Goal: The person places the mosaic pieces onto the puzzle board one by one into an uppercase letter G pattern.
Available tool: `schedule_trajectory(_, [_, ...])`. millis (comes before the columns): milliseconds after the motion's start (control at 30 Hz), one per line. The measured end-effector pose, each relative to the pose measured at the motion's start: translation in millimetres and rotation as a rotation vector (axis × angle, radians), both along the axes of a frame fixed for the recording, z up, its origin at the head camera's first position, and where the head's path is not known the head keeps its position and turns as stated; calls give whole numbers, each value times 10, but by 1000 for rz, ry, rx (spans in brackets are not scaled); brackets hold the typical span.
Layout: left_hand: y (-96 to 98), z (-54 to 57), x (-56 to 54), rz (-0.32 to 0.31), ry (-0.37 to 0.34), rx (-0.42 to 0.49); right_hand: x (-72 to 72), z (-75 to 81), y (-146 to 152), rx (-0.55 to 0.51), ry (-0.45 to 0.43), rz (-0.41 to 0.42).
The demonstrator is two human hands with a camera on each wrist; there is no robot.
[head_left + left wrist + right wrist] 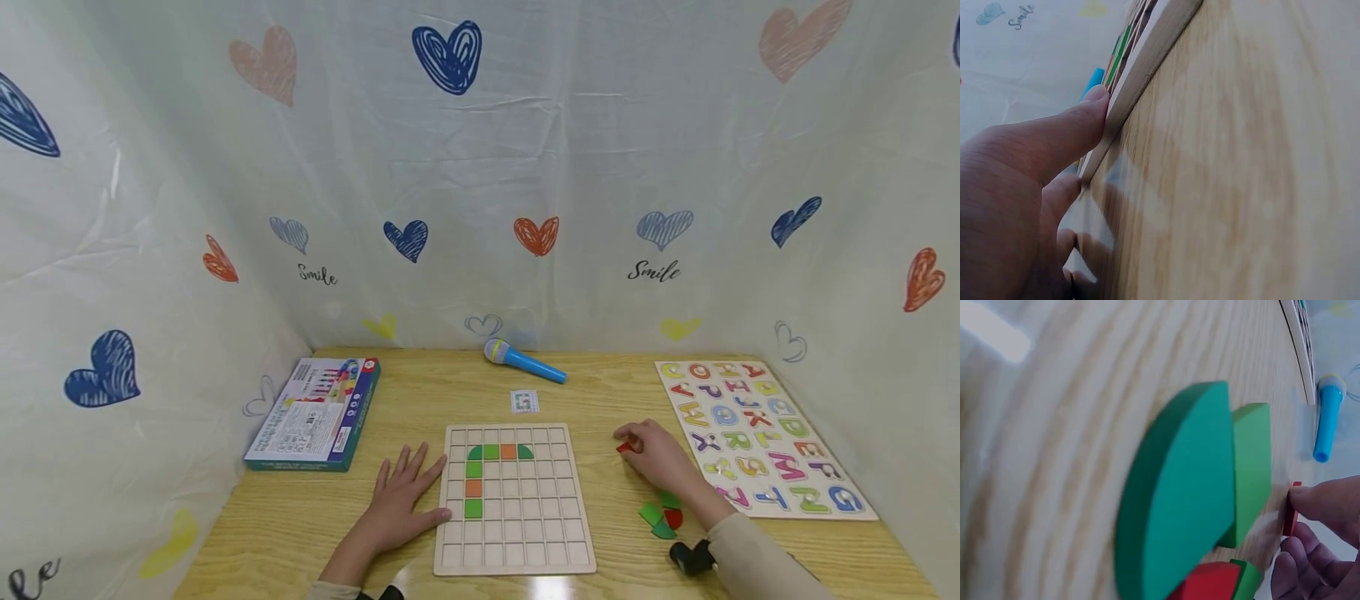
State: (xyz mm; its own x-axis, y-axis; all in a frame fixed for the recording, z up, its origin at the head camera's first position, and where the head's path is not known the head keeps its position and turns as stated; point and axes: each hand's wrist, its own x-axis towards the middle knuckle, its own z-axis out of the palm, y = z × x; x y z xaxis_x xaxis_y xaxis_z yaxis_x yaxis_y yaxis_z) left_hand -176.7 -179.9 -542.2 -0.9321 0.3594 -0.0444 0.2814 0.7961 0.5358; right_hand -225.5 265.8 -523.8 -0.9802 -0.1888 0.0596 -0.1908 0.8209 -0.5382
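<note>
My left hand (pixel 398 510) lies spread on the table, its thumb and index fingertip at the left edge of the wooden grid board (pixel 528 557). In the left wrist view the thumb (pixel 1088 112) touches the board's side. My right hand (pixel 660 457) pinches a small red block (pixel 1292 511) between thumb and fingers, right of the board. Green squares (pixel 474 508), orange squares (pixel 473 488) and dark green quarter-round blocks (pixel 526 452) form an upside-down L in the board's cells. Near my right wrist lie a dark green quarter-round block (pixel 1185 487), light green blocks (pixel 1252 469) and a red block (pixel 1211 580).
Behind the board lie a small patterned card (pixel 524 402) and a blue toy microphone (pixel 534 365). A flat box (pixel 311 414) sits at the left. An alphabet puzzle board (pixel 765 442) lies at the right beside my right arm. A heart-printed curtain (pixel 480 167) encloses the table.
</note>
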Motion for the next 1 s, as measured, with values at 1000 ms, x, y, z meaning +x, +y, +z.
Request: schedule_trajectory(1000, [1, -6, 0, 2, -2, 6, -1, -7, -6, -12, -103, -11])
